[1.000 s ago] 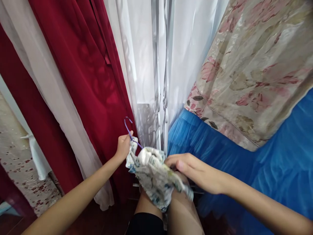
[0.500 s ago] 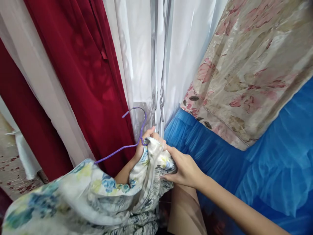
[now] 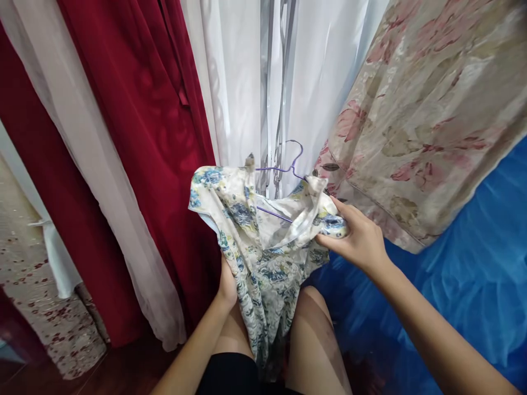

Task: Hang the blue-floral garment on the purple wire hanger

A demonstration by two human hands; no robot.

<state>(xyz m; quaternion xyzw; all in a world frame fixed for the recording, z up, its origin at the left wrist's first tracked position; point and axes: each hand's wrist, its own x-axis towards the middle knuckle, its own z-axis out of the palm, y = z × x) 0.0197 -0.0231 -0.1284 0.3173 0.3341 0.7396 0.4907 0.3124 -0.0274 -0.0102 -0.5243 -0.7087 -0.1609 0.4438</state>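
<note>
A white dress with blue and yellow flowers (image 3: 272, 271) hangs upright on a purple wire hanger (image 3: 295, 156) in front of my legs. The hanger's hook stands above the neckline, and its lower bar shows through the neck opening. My right hand (image 3: 360, 233) pinches the dress at its right shoulder, thumb below and fingers above. Lower on the left side, my left hand (image 3: 229, 282) holds the edge of the dress; most of its fingers are hidden behind the cloth.
Long dark red cloth (image 3: 144, 120) and pale sheer cloth (image 3: 94, 153) hang at left. White fabric with grey ribbons (image 3: 239, 82) hangs behind the dress. On the right are a beige floral garment (image 3: 411, 126) and blue ruffled fabric (image 3: 465, 263). Dark floor (image 3: 119, 365) shows at lower left.
The dress has swung upright to face me, both shoulders now spread over the hanger. My left hand has left the neckline for the dress's left side; my right hand moved rightward and up.
</note>
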